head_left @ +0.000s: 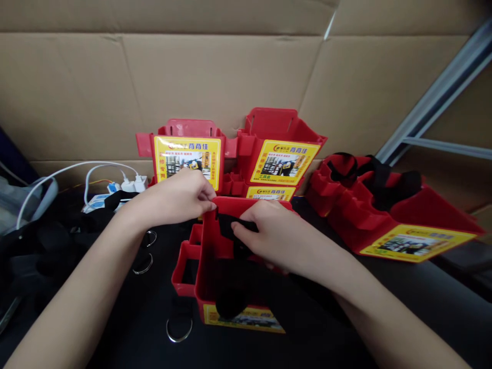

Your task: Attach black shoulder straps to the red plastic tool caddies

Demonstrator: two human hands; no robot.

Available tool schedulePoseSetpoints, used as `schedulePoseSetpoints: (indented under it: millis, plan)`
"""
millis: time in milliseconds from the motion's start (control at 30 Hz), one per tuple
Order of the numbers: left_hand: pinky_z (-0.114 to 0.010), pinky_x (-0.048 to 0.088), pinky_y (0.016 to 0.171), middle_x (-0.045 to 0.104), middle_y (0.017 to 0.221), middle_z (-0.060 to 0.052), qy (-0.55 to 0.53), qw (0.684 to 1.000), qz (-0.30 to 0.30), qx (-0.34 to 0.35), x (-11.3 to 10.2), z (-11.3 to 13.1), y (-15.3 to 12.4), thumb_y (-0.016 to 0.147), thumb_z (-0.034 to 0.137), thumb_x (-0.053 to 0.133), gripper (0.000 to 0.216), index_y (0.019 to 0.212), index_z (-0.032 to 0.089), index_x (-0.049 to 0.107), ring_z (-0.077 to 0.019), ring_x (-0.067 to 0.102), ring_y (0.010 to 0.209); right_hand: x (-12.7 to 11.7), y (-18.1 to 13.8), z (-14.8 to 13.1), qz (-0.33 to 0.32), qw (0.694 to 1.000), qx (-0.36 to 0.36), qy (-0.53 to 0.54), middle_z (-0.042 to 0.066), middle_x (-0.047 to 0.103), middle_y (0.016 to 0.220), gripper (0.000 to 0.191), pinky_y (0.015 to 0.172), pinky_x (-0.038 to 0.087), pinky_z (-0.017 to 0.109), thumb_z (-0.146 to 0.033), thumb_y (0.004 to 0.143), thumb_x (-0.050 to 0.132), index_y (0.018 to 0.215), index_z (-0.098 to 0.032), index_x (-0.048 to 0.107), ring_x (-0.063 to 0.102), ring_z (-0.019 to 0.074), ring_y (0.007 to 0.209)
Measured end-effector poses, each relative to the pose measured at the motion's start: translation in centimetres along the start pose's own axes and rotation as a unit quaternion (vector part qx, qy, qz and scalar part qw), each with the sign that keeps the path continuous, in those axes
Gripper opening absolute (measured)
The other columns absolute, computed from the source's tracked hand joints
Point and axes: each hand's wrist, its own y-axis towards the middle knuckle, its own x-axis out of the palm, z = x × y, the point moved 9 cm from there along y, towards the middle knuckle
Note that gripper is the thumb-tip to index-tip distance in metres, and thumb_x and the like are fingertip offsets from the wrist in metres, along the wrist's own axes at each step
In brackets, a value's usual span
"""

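A red plastic tool box (207,261) stands on the black tabletop in front of me, its yellow label (246,319) towards me and small side pockets on its left. My left hand (192,192) is closed at the top left corner of the box's back wall, fingertips pinched at the slot; what they pinch is too small to tell. My right hand (269,233) reaches inside the box, thumb and fingers closed on a black strap (227,227) near that same slot. More black webbing hangs over the front of the box and partly hides the label.
Behind stand stacked red tool boxes (286,159) with yellow labels. At right sit more red boxes (384,215) with black straps. White plugs and cables (132,183) lie at back left, beside a black strap pile (34,271). Metal rings (179,339) lie nearby.
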Motion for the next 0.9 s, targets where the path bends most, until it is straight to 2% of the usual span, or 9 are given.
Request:
schedulePoseSetpoints:
  millis: [133,367,433,500,600,667,800,900]
  plan:
    - [-0.021,0.020,0.042,0.033,0.044,0.005,0.017,1.000,0.006,0.000,0.2,0.3,0.0,0.074,0.021,0.049,0.024,0.051,0.014,0.045,-0.0057,0.028,0.044,0.4,-0.2,-0.3,-0.051,0.997,-0.006,0.059,0.001,0.051,0.046,0.038,0.046,0.028,0.025,-0.034,0.084,0.039,0.052,-0.017,0.051,0.042,0.0086,0.040]
    - [-0.019,0.024,0.041,0.041,0.046,0.004,-0.007,1.000,-0.013,0.018,0.2,0.4,-0.1,0.076,0.023,0.048,0.022,0.056,0.014,0.053,-0.0054,0.036,0.044,0.0,0.4,-0.7,-0.002,1.000,0.014,0.010,0.005,0.057,0.055,0.035,0.049,0.032,0.026,-0.036,0.085,0.040,0.064,-0.015,0.058,0.052,0.0130,0.051]
    - [-0.017,0.030,0.043,0.051,0.055,0.002,-0.076,0.995,-0.054,0.034,0.7,0.1,-0.3,0.080,0.023,0.045,0.022,0.065,0.015,0.058,-0.0065,0.046,0.051,0.1,0.5,-1.4,0.002,1.000,-0.010,-0.007,0.006,0.061,0.062,0.033,0.052,0.034,0.026,-0.034,0.085,0.040,0.068,-0.016,0.060,0.055,0.0147,0.058]
    - [-0.015,0.037,0.048,0.060,0.074,-0.001,-0.176,0.977,-0.110,0.040,1.7,-0.5,-0.4,0.082,0.022,0.041,0.022,0.079,0.016,0.062,-0.0092,0.056,0.066,0.3,0.6,-2.1,0.014,0.999,-0.035,-0.039,0.006,0.064,0.070,0.031,0.055,0.036,0.027,-0.031,0.086,0.039,0.070,-0.017,0.061,0.058,0.0164,0.063]
    - [-0.015,0.042,0.053,0.062,0.094,-0.004,-0.279,0.945,-0.166,0.034,3.0,-1.4,-0.2,0.081,0.021,0.045,0.024,0.100,0.018,0.060,-0.0118,0.060,0.078,0.7,0.6,-2.5,0.039,0.993,-0.050,-0.095,0.004,0.066,0.075,0.030,0.056,0.036,0.029,-0.027,0.087,0.037,0.071,-0.018,0.061,0.059,0.0192,0.067]
    - [-0.015,0.043,0.053,0.064,0.089,-0.003,-0.295,0.939,-0.171,0.043,3.5,-1.6,0.3,0.078,0.020,0.049,0.027,0.103,0.018,0.059,-0.0106,0.060,0.072,0.9,0.5,-2.7,0.046,0.991,-0.054,-0.114,0.004,0.067,0.076,0.030,0.055,0.036,0.029,-0.027,0.087,0.036,0.074,-0.019,0.062,0.060,0.0202,0.068]
    - [-0.015,0.043,0.053,0.059,0.063,0.001,-0.270,0.950,-0.137,0.078,3.3,-1.2,1.2,0.075,0.014,0.048,0.015,0.083,0.013,0.061,-0.0073,0.056,0.057,0.2,0.2,-2.9,0.063,0.988,-0.059,-0.131,0.004,0.066,0.074,0.030,0.054,0.035,0.029,-0.032,0.087,0.038,0.078,-0.019,0.064,0.059,0.0197,0.065]
    - [-0.015,0.045,0.053,0.057,0.062,0.001,-0.232,0.963,-0.097,0.096,2.5,-1.1,1.3,0.072,0.011,0.048,0.011,0.076,0.013,0.059,-0.0074,0.056,0.056,-2.3,0.1,-1.9,0.157,0.980,-0.046,-0.113,0.006,0.064,0.079,0.036,0.056,0.037,0.028,-0.047,0.085,0.041,0.087,-0.018,0.062,0.058,0.0199,0.071]
